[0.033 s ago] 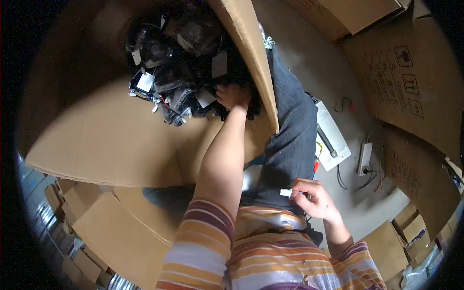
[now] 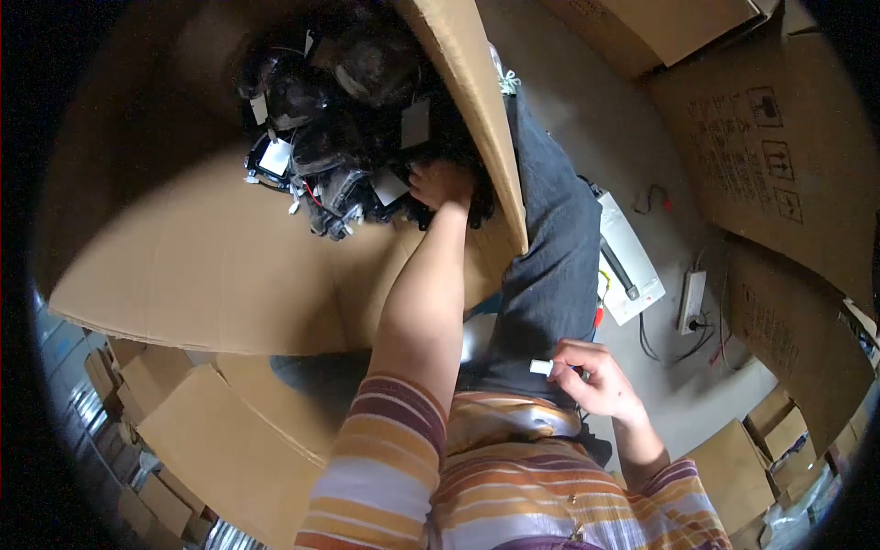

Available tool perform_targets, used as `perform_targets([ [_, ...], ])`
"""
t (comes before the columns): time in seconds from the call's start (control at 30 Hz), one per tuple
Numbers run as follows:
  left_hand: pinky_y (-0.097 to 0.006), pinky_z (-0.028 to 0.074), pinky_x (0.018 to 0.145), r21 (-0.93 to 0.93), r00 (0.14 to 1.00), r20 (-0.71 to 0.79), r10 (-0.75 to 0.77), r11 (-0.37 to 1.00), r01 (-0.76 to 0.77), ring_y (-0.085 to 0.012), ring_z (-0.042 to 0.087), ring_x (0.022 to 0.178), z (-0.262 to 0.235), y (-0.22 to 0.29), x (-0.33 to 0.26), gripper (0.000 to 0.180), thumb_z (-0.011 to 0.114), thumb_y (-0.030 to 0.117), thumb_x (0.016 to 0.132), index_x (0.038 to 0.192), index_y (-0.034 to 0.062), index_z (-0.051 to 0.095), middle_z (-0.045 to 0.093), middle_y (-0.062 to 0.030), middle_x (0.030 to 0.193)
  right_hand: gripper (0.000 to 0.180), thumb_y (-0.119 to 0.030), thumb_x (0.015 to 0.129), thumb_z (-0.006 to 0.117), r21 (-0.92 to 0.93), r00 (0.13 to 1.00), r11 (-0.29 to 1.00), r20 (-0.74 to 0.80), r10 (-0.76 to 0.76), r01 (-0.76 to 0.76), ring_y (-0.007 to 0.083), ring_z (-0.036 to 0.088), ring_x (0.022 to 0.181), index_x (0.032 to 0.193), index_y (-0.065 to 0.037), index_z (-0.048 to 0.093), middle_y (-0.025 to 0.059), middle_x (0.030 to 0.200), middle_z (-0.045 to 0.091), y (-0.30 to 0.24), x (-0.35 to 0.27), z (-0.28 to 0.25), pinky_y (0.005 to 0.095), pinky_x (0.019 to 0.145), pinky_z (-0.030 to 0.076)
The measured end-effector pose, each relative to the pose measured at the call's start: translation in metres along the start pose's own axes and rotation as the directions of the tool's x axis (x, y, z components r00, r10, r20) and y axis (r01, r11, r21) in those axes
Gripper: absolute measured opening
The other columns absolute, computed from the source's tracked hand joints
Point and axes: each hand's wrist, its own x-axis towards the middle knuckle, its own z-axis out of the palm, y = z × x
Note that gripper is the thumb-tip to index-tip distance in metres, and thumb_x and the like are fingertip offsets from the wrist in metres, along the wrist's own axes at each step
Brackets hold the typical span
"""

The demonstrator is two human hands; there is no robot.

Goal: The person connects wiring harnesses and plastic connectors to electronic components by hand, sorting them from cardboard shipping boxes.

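Observation:
My left hand (image 2: pixel 442 184) reaches down into a large cardboard box (image 2: pixel 229 275), among dark bagged bundles of wiring (image 2: pixel 335 137). Its fingers look curled in against the dark pile, beside a white label (image 2: pixel 389 186); shadow hides what they grip. In front of my lap, my right hand (image 2: pixel 596 378) pinches a small white plug connector (image 2: pixel 541 367) between thumb and bent fingers. Part of the connector sticks out to the left of the fingertips. White plugs and a red wire (image 2: pixel 312 191) poke out of the bundles.
The box's upright wall (image 2: pixel 477 101) stands between my left arm and my jeans-clad leg (image 2: pixel 555 229). On the floor to the right lie a white device with a dark handle (image 2: pixel 631 257) and a power strip (image 2: pixel 693 301). Large cartons (image 2: pixel 761 156) rise at the far right.

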Motion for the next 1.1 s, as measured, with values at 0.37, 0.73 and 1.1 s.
perform_targets([
  [0.37,-0.039,0.034,0.082,-0.2,0.959,0.259,-0.115,0.965,0.169,-0.0247,0.043,0.098,0.025,-0.039,0.038,0.045,0.061,0.035,0.065,0.098,0.005,0.053,0.047,-0.0092,0.106,0.01,-0.007,0.076,0.045,0.045,0.998,0.997,0.019,-0.063,0.062,0.0235,0.052,0.06,0.07,0.001,0.049,0.0105,0.065,0.05,0.001,-0.001,0.001,0.0303,0.054,0.04],
  [0.73,-0.023,0.04,0.06,-0.794,0.79,-0.108,0.604,0.425,-0.434,-0.0144,0.051,0.068,-0.118,-0.098,-0.032,0.015,0.05,0.006,0.074,0.063,-0.0036,0.052,0.054,-0.0071,0.075,0.01,-0.007,0.076,0.046,-0.008,0.997,0.998,-0.029,-0.069,0.069,0.0238,0.052,0.059,0.07,0.0,0.05,0.0108,0.064,0.05,0.003,-0.004,0.002,0.0306,0.053,0.04],
  [1.1,-0.017,0.033,0.052,-0.979,0.817,0.173,0.551,0.006,0.203,-0.0054,0.035,0.056,-0.195,-0.119,-0.139,0.02,0.031,0.013,0.088,0.103,0.0019,0.038,0.04,-0.0003,0.068,0.01,-0.008,0.075,0.046,-0.139,0.989,0.982,0.088,-0.115,0.126,0.027,0.051,0.06,0.07,0.0,0.049,0.0114,0.064,0.049,-0.016,-0.007,0.025,0.0321,0.053,0.04],
])
